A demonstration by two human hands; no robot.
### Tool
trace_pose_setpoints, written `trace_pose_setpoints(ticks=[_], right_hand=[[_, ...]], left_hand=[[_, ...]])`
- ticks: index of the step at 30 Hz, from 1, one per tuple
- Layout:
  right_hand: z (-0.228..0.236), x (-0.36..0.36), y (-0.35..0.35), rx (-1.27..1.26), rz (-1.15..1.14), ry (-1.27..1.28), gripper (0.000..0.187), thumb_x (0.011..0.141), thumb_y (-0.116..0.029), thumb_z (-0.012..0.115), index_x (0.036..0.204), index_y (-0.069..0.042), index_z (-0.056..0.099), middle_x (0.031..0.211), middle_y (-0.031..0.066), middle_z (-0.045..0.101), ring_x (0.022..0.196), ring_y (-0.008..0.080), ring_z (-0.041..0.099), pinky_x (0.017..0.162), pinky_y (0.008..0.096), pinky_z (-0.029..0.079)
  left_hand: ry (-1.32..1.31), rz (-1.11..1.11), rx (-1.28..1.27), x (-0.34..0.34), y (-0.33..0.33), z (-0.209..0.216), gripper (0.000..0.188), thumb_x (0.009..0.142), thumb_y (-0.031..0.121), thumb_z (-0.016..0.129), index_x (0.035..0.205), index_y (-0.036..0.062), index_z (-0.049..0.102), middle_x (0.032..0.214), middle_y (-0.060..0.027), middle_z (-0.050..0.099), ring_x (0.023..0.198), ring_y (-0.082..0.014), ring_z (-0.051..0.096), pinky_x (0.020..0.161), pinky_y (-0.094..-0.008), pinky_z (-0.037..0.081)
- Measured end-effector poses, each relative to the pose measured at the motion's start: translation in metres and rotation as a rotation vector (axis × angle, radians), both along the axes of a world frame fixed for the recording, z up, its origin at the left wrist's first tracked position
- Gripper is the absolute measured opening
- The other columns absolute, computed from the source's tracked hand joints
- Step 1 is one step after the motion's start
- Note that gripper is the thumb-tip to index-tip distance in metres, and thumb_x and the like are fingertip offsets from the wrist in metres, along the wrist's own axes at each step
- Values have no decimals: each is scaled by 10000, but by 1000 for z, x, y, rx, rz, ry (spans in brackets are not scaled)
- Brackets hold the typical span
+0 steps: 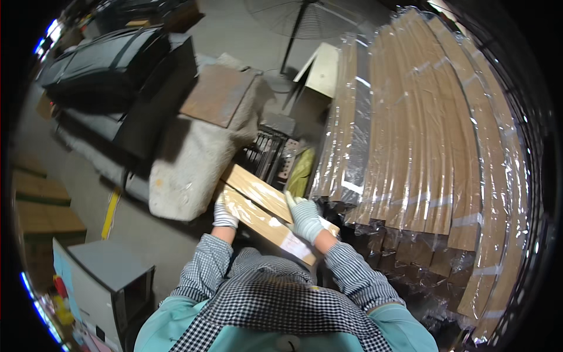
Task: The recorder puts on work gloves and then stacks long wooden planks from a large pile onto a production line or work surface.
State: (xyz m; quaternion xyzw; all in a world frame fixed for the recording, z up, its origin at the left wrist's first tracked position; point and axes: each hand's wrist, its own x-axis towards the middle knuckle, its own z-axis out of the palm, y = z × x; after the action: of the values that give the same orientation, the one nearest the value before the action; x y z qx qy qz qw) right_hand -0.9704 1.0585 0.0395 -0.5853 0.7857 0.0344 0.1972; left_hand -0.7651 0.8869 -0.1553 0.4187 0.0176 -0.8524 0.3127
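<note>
In front of my waist is a long, light brown cardboard carton with shiny patches, a dark slit along its length and a white label near its lower right end. My left hand, in a striped white glove, closes on the carton's left end; its fingers are partly hidden. Across the right end lies my right hand, in a pale greenish glove, its thumb side over the top and the hand closed on the carton. The underside is out of sight.
On the right lies a large stack of long brown pieces in clear plastic. A cloth-covered block bears a brown board. Beyond the hands are a black crate and yellow-green cloth; a grey cabinet stands lower left.
</note>
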Motion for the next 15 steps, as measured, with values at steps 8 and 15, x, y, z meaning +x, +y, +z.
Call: trace_pose_setpoints(ticks=[8,15], right_hand=[[32,-56,-42,-656,-374,127,786,762,-216,763,1424,66,446,1411,253,499,1319,421,464,1136,473,362],[17,-120,22,-150,-822,252,886,724,-302,833,1511,-153,453,1637,260,168,1450,449,298,1151,530,347]], left_hand=[[-106,-101,128,-35,-15,-42,564,950,469,611,1404,142,535,1434,-150,561,1295,-328,536,1083,-525,434],[177,-784,237,-87,67,43,467,960,377,657,1282,49,574,1242,-181,667,1090,-379,664,908,-502,571]])
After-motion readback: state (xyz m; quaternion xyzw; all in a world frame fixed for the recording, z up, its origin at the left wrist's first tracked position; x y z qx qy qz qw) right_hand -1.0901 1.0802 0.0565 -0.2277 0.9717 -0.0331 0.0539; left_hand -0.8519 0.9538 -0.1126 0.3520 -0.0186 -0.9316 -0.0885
